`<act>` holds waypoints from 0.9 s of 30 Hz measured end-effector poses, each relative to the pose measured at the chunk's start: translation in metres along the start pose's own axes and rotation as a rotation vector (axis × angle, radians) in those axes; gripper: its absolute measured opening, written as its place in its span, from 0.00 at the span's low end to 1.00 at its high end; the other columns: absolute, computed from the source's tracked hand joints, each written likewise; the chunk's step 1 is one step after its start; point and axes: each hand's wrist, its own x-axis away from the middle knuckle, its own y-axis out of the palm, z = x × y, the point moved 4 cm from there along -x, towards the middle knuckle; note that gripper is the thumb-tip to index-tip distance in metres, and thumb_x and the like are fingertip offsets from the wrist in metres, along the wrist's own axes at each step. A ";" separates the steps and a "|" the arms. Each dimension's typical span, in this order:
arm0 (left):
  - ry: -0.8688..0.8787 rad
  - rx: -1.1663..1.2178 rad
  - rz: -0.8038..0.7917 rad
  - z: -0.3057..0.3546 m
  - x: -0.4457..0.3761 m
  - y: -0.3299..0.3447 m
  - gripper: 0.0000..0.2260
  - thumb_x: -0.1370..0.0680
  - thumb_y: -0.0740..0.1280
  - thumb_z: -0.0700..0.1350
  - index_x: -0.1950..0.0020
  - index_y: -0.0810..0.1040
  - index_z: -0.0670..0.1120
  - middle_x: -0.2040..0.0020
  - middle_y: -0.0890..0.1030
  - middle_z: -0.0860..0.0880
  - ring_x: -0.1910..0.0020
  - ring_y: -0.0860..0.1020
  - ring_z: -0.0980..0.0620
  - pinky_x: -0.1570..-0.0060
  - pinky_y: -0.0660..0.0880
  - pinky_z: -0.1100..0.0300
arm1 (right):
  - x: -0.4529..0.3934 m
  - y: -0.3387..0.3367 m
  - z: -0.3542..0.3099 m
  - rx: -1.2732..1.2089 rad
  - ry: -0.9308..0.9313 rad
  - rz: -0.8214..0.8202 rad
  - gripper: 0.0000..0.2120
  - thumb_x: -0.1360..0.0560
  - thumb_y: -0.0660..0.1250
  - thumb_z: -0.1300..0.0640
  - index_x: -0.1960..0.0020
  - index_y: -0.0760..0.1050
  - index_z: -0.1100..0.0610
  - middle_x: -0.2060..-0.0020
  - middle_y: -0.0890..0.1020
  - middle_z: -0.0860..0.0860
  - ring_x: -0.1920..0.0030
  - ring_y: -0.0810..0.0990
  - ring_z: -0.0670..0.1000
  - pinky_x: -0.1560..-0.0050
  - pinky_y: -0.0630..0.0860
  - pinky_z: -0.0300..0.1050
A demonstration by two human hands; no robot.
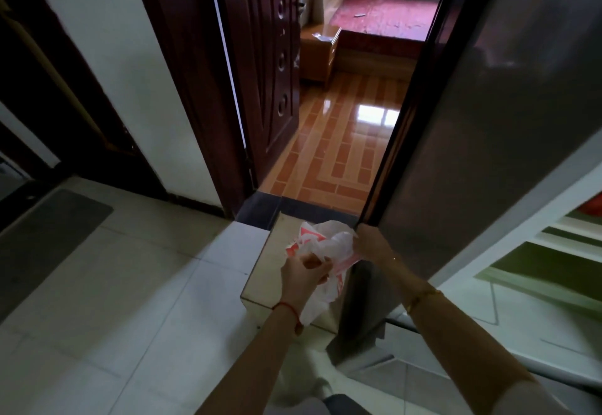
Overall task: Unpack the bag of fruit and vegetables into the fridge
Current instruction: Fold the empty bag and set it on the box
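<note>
Head view, left to right. Mat (49, 229): dark, on pale tiles at 9 o'clock. Door (260, 72): dark wood, open at 12 o'clock. Left hand (304, 273): fingers curled round the crumpled bag (325, 245), white with red print, at 6 o'clock above a low box (273, 271). Right hand (371, 246): pinching the bag's far edge. Fridge (488, 121): door open at 3 o'clock, shelves (560, 245) showing.
</note>
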 end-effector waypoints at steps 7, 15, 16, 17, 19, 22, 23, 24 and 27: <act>-0.091 -0.073 0.006 -0.031 -0.027 0.038 0.04 0.26 0.73 0.44 0.59 0.79 0.47 0.62 0.82 0.50 0.61 0.83 0.52 0.53 0.82 0.57 | -0.024 0.030 0.036 0.058 0.106 0.010 0.16 0.20 0.59 0.63 0.34 0.68 0.66 0.37 0.74 0.62 0.37 0.75 0.60 0.39 0.71 0.47; -0.132 -0.134 -0.156 -0.057 -0.024 0.061 0.05 0.24 0.70 0.46 0.57 0.85 0.53 0.53 0.85 0.46 0.47 0.81 0.44 0.39 0.75 0.47 | -0.021 0.048 0.049 -0.096 0.145 -0.002 0.14 0.20 0.58 0.57 0.40 0.78 0.57 0.39 0.78 0.56 0.38 0.75 0.55 0.43 0.70 0.42; -0.130 -0.166 -0.155 -0.058 -0.024 0.059 0.12 0.23 0.69 0.45 0.65 0.83 0.59 0.59 0.85 0.54 0.48 0.81 0.45 0.39 0.75 0.47 | -0.019 0.043 0.049 0.003 0.126 0.025 0.13 0.22 0.60 0.51 0.45 0.81 0.52 0.45 0.81 0.51 0.42 0.78 0.50 0.47 0.71 0.37; -0.107 -0.184 -0.162 -0.059 -0.026 0.057 0.18 0.23 0.69 0.46 0.71 0.81 0.63 0.66 0.83 0.60 0.49 0.81 0.46 0.39 0.75 0.48 | -0.019 0.042 0.052 0.128 0.127 0.057 0.12 0.25 0.63 0.49 0.49 0.82 0.51 0.51 0.83 0.49 0.46 0.80 0.49 0.51 0.72 0.35; -0.066 -0.253 -0.159 -0.053 -0.024 0.050 0.18 0.25 0.69 0.48 0.71 0.80 0.67 0.66 0.83 0.61 0.50 0.81 0.47 0.41 0.76 0.51 | -0.022 0.050 0.059 0.262 0.089 0.066 0.11 0.23 0.61 0.62 0.46 0.81 0.60 0.49 0.83 0.57 0.43 0.78 0.60 0.40 0.74 0.53; 0.039 -0.386 -0.111 -0.033 -0.020 0.031 0.08 0.22 0.68 0.46 0.44 0.82 0.52 0.47 0.82 0.53 0.49 0.79 0.55 0.49 0.73 0.68 | 0.012 0.032 0.041 -0.129 0.035 0.133 0.14 0.20 0.59 0.64 0.36 0.73 0.65 0.41 0.78 0.61 0.37 0.74 0.63 0.32 0.68 0.56; 0.093 -0.455 -0.079 -0.029 -0.022 0.024 0.11 0.22 0.67 0.46 0.40 0.80 0.48 0.45 0.82 0.51 0.50 0.78 0.57 0.52 0.69 0.71 | 0.023 0.019 0.034 -0.324 0.024 0.216 0.17 0.20 0.60 0.62 0.32 0.70 0.64 0.37 0.75 0.60 0.35 0.73 0.61 0.31 0.66 0.52; 0.138 -0.484 -0.059 -0.022 -0.022 0.017 0.13 0.21 0.67 0.46 0.38 0.78 0.46 0.44 0.82 0.50 0.50 0.77 0.57 0.54 0.68 0.71 | 0.033 0.010 0.031 -0.347 0.008 0.295 0.18 0.19 0.60 0.59 0.31 0.67 0.63 0.35 0.74 0.59 0.34 0.72 0.59 0.30 0.65 0.48; 0.284 -0.555 -0.019 0.001 -0.015 -0.005 0.14 0.22 0.67 0.47 0.37 0.76 0.46 0.42 0.80 0.48 0.48 0.76 0.55 0.54 0.69 0.70 | 0.065 -0.004 0.021 -0.395 -0.062 0.347 0.19 0.20 0.62 0.58 0.30 0.67 0.60 0.34 0.74 0.58 0.34 0.73 0.57 0.31 0.66 0.45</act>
